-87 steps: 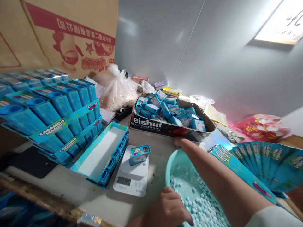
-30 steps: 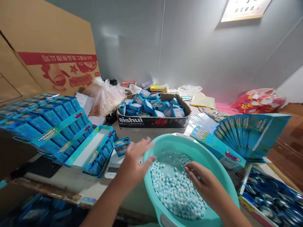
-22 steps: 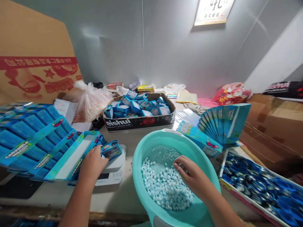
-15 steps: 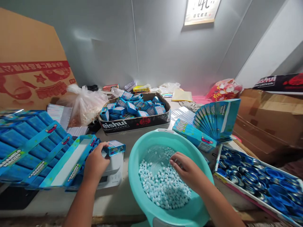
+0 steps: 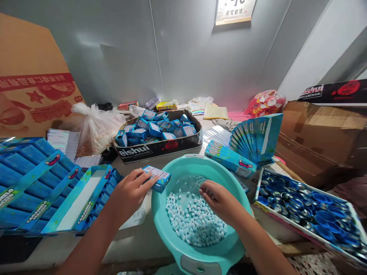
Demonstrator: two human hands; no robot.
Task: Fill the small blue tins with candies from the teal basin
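My left hand [image 5: 133,189] grips a small blue box [image 5: 160,178] with a printed white panel, held at the left rim of the teal basin [image 5: 169,240]. Many small white and pale blue candies [image 5: 197,221] lie in the basin. My right hand [image 5: 216,196] is over the candies inside the basin, its fingers curled together; what they hold, if anything, is hidden. A white scale [image 5: 137,217] sits partly behind my left hand and forearm.
Blue display cartons [image 5: 77,202] with small boxes stand at left. A black-sided carton [image 5: 160,149] of blue boxes is behind the basin. At right are fanned blue cartons [image 5: 259,137], a tray of blue rings [image 5: 304,206] and a brown carton [image 5: 318,141].
My left hand has moved right with the small blue box, from above the scale to the basin's rim. My right hand stays over the candies. The camera view has shifted slightly.
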